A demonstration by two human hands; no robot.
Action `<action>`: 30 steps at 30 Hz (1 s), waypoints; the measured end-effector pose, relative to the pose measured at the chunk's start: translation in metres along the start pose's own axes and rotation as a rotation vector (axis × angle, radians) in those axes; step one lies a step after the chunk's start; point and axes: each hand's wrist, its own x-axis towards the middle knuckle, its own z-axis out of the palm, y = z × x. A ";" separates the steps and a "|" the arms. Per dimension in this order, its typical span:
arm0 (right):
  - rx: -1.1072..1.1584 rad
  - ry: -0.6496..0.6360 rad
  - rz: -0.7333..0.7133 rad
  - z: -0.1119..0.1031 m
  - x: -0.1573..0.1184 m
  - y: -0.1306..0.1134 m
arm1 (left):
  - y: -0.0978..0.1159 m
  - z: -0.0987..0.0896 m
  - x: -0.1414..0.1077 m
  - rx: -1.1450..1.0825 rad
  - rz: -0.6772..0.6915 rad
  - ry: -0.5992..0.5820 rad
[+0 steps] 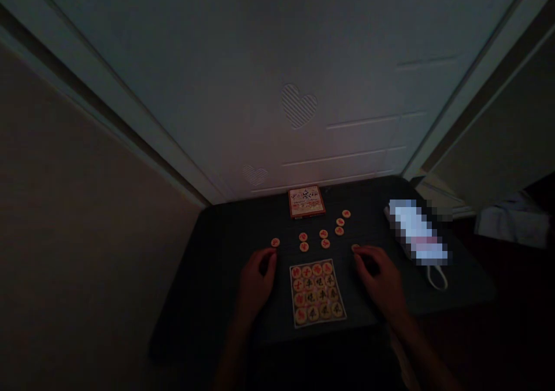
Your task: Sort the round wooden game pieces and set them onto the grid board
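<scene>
My left hand (256, 278) is closed at the left of the table, thumb and fingers together against a round Chinese chess piece (275, 242). On the right, my right hand (381, 272) pinches another Chinese chess piece (355, 247), partly covered by the fingertips. Between the hands lies a square sheet or tray (319, 325) filled with rows of round pieces, red characters along the top and left, black ones elsewhere. Beyond it, several loose red-marked pieces lie on the dark tabletop, among them a pair (303, 242), another pair (325, 239) and a slanting row of three (340, 222).
A red and cream Chinese chess box (306, 201) rests at the back of the dark table (208, 287), close to a white door panel (243, 90) with embossed hearts. A bright, blurred-out object (417, 233) with a white loop (437, 278) lies at the right.
</scene>
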 end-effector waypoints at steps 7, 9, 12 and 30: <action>-0.018 0.005 -0.032 0.001 -0.001 -0.002 | -0.007 0.004 0.016 0.096 0.057 0.005; -0.042 0.023 -0.041 0.001 0.000 -0.002 | -0.007 0.004 0.021 0.132 0.063 -0.003; -0.113 0.062 -0.062 0.003 0.001 0.001 | -0.008 0.005 0.027 0.166 0.082 -0.008; -0.134 -0.007 -0.081 0.009 0.003 0.006 | 0.000 0.009 0.026 0.191 0.165 -0.086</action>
